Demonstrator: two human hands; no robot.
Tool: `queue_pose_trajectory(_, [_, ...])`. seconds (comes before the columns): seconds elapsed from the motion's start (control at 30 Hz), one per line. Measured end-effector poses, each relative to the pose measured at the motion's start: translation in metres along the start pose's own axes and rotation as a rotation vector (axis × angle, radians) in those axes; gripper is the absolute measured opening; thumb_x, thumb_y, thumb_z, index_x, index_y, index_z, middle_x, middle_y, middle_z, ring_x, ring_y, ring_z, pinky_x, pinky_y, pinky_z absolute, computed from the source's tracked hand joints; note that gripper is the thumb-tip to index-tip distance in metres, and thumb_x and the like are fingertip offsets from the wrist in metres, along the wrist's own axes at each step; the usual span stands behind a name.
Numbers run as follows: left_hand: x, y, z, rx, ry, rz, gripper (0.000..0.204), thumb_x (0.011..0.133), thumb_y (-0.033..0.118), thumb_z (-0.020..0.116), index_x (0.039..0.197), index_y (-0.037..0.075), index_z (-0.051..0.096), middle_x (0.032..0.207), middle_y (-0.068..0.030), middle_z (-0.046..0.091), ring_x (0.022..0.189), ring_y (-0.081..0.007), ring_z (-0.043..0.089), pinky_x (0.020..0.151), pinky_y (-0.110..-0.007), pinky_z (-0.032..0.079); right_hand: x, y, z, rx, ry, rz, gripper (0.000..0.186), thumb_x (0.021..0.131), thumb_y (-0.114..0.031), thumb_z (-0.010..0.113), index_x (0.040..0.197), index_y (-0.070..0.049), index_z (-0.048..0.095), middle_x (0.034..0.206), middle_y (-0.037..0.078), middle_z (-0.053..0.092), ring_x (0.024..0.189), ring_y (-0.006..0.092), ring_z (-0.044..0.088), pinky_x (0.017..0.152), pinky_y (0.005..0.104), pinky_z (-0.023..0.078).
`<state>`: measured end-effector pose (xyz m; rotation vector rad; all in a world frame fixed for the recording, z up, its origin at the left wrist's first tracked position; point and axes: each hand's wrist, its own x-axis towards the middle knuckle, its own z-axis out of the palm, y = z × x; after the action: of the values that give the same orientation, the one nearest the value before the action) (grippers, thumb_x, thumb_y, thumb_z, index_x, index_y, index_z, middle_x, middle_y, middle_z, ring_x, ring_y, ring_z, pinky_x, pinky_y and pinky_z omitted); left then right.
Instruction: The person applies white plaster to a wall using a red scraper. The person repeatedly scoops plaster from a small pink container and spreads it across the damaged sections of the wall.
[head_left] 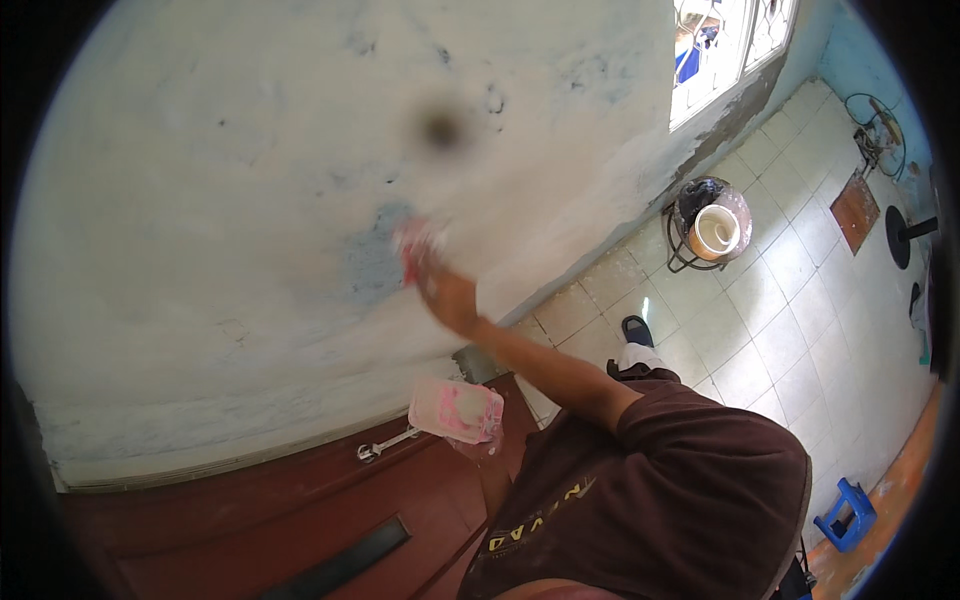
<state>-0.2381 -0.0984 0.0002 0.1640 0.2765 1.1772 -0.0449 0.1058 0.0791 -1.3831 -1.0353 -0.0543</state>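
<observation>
Right hand (447, 297) grips a blurred red handheld tool (411, 258) at the whitish plaster wall's (250, 180) blue-grey patch (368, 268), left hand (482, 452) holding a pink-and-white rectangular plastic tray (440, 408) before its lower edge: apparently coating, next requiring even strokes.

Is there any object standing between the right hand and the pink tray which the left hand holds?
Nothing visible stands between the right hand, with its blurred red tool, and the pink tray in the left hand; only the wall shows through the gap.

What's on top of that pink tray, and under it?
On the pink tray lies whitish material. The left hand holds it from below; most of its underside is hidden.
</observation>
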Motion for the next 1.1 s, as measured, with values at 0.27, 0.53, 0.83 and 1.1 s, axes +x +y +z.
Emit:
queue_pose_trajectory(0.27, [-0.003,-0.035,0.004,0.101,0.127,0.145,0.067,0.089,0.055,0.062,0.139,0.012,0.052,0.140,-0.0157,0.055,0.129,-0.0400,0.051,0.113,-0.061,0.034,-0.038,0.131,-0.099,0.126,-0.267,0.426,0.038,0.094,-0.011,0.060,0.132,-0.014,0.063,0.114,0.013,0.071,0.100,0.0277,0.071,0.088,0.0366,0.056])
queue_pose_trajectory(0.53, [-0.006,-0.036,-0.045,1.143,0.392,0.291,0.066,0.089,0.053,0.063,0.139,0.011,0.052,0.138,-0.0128,0.056,0.127,-0.0371,0.053,0.111,-0.057,0.039,0.202,0.253,-0.246,-0.227,0.551,0.261,0.043,0.094,-0.007,0.056,0.136,-0.007,0.060,0.087,0.012,0.073,0.063,0.0198,0.061,0.061,0.0333,0.050])
queue_pose_trajectory(0.83, [0.009,-0.031,0.026,-0.008,0.147,-0.033,0.063,0.095,0.052,0.055,0.141,0.010,0.049,0.139,-0.0108,0.056,0.129,-0.0342,0.051,0.109,-0.054,0.040,0.015,0.059,-0.051,0.249,0.020,0.183,0.042,0.097,-0.015,0.057,0.138,-0.007,0.055,0.100,0.021,0.068,0.086,0.0349,0.069,0.073,0.0396,0.056])
queue_pose_trajectory(1.1, [0.018,0.019,-0.006,0.089,0.112,-0.182,0.063,0.095,0.052,0.053,0.142,0.010,0.048,0.142,-0.0106,0.053,0.131,-0.0344,0.049,0.110,-0.055,0.038,-0.022,0.286,-0.159,-0.028,0.166,0.421,0.035,0.093,-0.006,0.055,0.125,-0.009,0.066,0.096,0.021,0.071,0.070,0.0288,0.066,0.067,0.0401,0.053])
